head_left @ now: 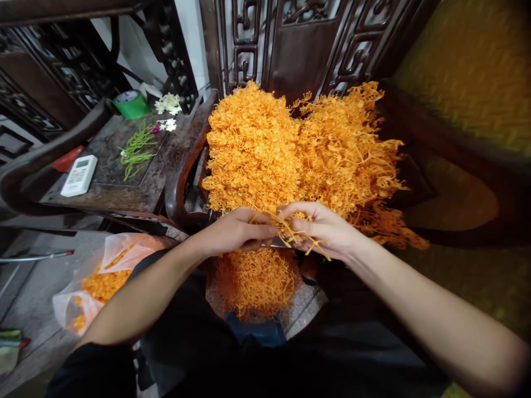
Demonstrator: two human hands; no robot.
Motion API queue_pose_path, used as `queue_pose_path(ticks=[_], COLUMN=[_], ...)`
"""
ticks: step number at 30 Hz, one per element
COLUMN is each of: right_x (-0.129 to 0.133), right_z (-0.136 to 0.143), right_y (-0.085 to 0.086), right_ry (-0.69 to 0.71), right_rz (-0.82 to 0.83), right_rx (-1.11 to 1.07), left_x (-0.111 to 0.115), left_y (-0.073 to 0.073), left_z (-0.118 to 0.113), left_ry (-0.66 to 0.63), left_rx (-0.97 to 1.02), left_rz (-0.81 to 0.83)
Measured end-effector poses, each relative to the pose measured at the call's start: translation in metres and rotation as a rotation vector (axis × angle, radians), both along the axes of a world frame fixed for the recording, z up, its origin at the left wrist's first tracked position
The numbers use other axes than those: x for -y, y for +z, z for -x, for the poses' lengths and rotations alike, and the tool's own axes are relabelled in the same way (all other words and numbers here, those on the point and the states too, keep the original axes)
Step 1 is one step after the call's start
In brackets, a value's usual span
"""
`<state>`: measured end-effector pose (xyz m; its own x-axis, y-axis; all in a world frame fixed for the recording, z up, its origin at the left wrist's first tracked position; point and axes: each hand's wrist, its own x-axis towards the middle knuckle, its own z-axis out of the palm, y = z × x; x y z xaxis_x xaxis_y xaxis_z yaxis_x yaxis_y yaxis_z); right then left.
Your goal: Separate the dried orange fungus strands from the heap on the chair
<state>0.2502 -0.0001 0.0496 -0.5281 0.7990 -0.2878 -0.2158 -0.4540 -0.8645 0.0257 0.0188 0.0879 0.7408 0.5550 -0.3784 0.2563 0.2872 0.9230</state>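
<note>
Both hands meet in front of a big heap of frilly orange sprigs [257, 149]. My right hand [321, 229] is closed around a thin, branched orange stem [290, 235], whose forked ends stick out below the fingers. My left hand [244, 231] is pinched at the left side of the same stem, with thumb and fingertips together; its exact hold is partly hidden. A second bunch of orange sprigs [348, 149] leans against the heap on the right. Below my hands, between my legs, bare-looking orange stems [259, 282] fill a blue container [257, 329].
A carved wooden chair [305, 55] stands behind the heaps. On the wooden side table [108, 193] are green tape [130, 105], green stems [139, 146], white flowers [168, 105] and a remote control [79, 176]. A plastic bag [68, 307] with orange pieces rests lower left.
</note>
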Motion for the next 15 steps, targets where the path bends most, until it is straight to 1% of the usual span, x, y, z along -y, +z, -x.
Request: queue_pose_path(ticks=[3, 5, 9, 11, 13, 14, 15], right_x=[-0.001, -0.004, -0.016, -0.027, -0.039, -0.045, -0.049], right_z=[-0.007, -0.014, -0.030, -0.041, -0.055, -0.063, -0.072], right_y=[0.004, 0.004, -0.003, -0.008, -0.013, -0.014, -0.014], right_ry=[-0.003, -0.061, -0.356, -0.458, -0.572, -0.679, -0.795], right_rz=[-0.145, -0.231, -0.403, -0.500, -0.512, -0.484, -0.443], right_rx=[0.070, 0.136, 0.313, 0.441, 0.576, 0.606, 0.592], left_x=[-0.004, -0.005, -0.004, -0.002, 0.000, 0.000, 0.000], left_y=[-0.001, -0.002, -0.005, -0.005, -0.004, -0.004, -0.004], left_z=[-0.007, -0.010, -0.020, -0.026, -0.032, -0.034, -0.035], left_ry=[-0.001, -0.026, -0.184, -0.260, -0.358, -0.427, -0.480], left_rx=[-0.037, -0.049, -0.094, -0.109, -0.094, -0.076, -0.056], left_rz=[0.001, 0.019, 0.088, 0.138, 0.209, 0.243, 0.264])
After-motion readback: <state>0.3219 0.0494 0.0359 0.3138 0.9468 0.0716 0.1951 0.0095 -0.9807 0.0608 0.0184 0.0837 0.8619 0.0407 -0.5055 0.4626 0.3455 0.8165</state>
